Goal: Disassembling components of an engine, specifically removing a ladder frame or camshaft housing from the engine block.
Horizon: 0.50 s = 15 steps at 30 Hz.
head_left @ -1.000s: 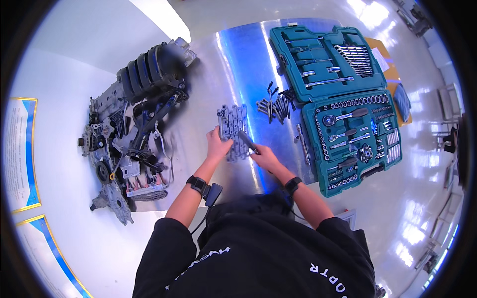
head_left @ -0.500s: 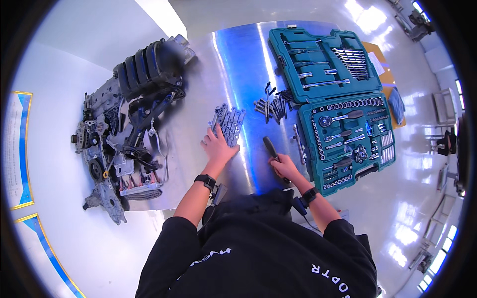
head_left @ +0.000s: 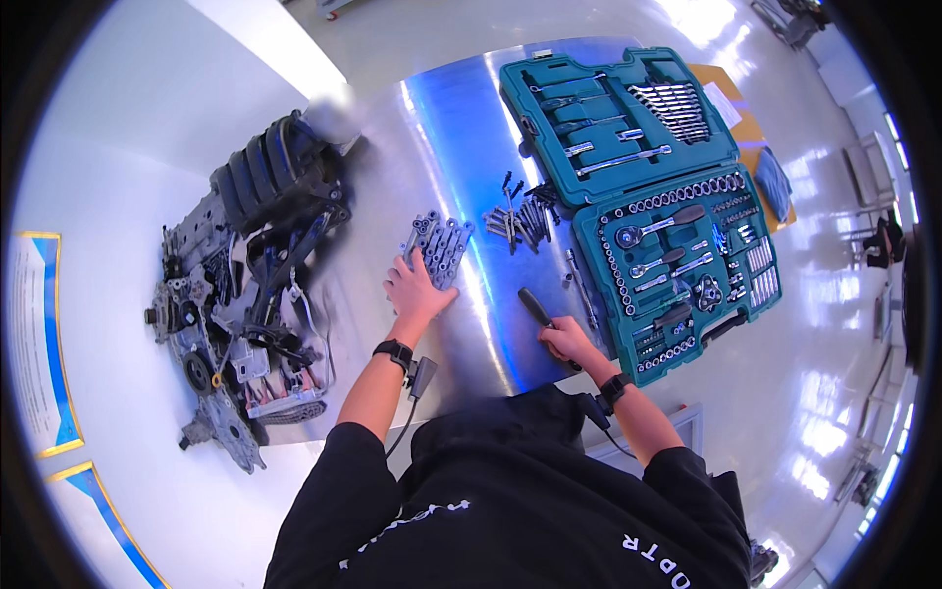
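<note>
An engine (head_left: pixel 257 265) sits at left; near centre, the left hand (head_left: pixel 414 293), fingers spread, touches a grey metal plate (head_left: pixel 446 245); right of centre, the right hand (head_left: pixel 567 341) grips a dark tool (head_left: pixel 533 305); a green toolcase (head_left: pixel 587 257) lies beyond.

On table (head_left: pixel 453 113): engine (head_left: pixel 260 182) left | plate (head_left: pixel 448 247) middle | bolts (head_left: pixel 530 218) right of plate | toolbox (head_left: pixel 677 169) rightmost

The dark-handled tool (head_left: pixel 535 307), earlier over the metal plate (head_left: pixel 448 243), is now apart, right of it, in the right grip (head_left: pixel 569 344); the left grip (head_left: pixel 416 289) now spreads over the plate's near end.
</note>
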Available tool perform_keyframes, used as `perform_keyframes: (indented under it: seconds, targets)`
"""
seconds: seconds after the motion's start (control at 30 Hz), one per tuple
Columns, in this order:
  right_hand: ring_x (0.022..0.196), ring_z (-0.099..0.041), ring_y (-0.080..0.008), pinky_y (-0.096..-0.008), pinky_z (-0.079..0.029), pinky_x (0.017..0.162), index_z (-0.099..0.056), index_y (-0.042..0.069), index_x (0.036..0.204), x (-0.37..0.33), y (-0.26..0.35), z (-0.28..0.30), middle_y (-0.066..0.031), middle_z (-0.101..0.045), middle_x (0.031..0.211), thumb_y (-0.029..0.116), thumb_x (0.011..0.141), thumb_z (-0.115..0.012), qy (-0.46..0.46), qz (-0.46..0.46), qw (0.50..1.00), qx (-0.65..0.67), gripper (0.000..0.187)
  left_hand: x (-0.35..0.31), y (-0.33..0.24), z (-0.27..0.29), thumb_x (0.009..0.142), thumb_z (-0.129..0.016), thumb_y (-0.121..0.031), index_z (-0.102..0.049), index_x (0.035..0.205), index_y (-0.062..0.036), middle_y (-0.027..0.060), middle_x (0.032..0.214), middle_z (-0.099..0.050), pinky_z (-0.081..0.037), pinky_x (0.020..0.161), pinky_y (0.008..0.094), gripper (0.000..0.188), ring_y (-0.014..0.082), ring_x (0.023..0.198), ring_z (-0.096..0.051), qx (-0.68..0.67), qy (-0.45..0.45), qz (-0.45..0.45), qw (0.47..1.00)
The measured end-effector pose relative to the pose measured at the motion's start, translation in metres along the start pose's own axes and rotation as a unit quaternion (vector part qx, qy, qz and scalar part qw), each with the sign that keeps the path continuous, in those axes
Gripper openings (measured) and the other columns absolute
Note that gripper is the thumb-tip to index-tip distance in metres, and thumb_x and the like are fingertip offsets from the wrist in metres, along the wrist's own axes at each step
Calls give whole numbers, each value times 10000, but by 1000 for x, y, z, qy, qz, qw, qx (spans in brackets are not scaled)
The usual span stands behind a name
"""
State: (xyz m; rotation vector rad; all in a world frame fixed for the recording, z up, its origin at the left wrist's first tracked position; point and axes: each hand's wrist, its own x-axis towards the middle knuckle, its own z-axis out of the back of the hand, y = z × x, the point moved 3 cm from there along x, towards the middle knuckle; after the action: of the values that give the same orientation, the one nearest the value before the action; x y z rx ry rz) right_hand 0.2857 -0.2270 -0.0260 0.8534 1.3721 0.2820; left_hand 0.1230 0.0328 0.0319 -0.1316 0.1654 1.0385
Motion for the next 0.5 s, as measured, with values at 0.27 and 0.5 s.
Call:
perform_keyframes:
  seconds: [0.27, 0.5]
  targets:
    - [360, -433, -117, -277, -293, 345, -594, -21, 747, 7, -4, 1, -31, -480, 485, 100, 812, -592, -33, 20, 999, 4, 137, 92, -2, 15, 540, -774, -500, -347, 1356, -116, 177, 1242, -376, -351, 904, 476, 998, 375, 1086, -450, 1, -30, -143, 989]
    - [378, -452, -119, -279, -316, 371, -603, -36, 726, 6, -15, -4, -35, -491, 497, 66, 767, -596, -102, 16, 995, 15, 110, 183, -5, 34, 514, -789, -473, -381, 1352, -170, 164, 1242, -394, -374, 913, 496, 980, 374, 1124, -456, 5, -8, -231, 973]
